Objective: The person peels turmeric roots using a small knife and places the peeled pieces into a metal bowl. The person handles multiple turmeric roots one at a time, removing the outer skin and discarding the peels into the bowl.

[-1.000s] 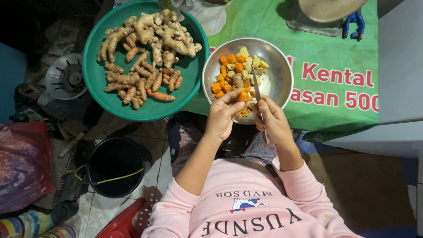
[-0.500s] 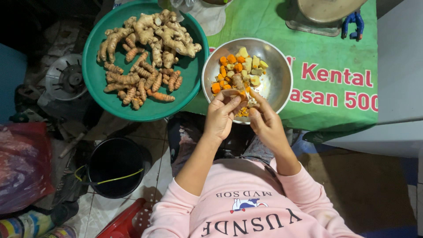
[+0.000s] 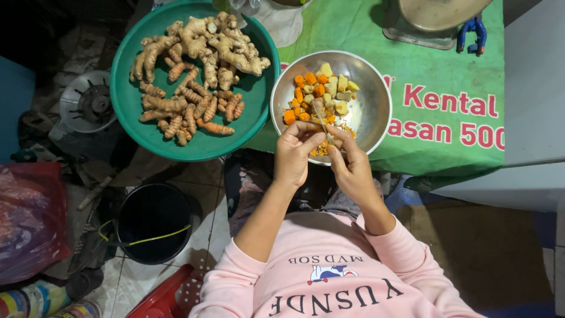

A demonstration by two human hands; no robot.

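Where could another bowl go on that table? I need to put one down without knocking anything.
Free: the green cloth right of the steel bowl, below the scale. Crowded: the green basin of roots touches the steel bowl's left side, and the left hand and right hand work a root piece over its near rim.

You're sitting over a pale tiled floor (image 3: pixel 203 194), green cloth (image 3: pixel 347 29) on the table, black bucket (image 3: pixel 153 221) down left.
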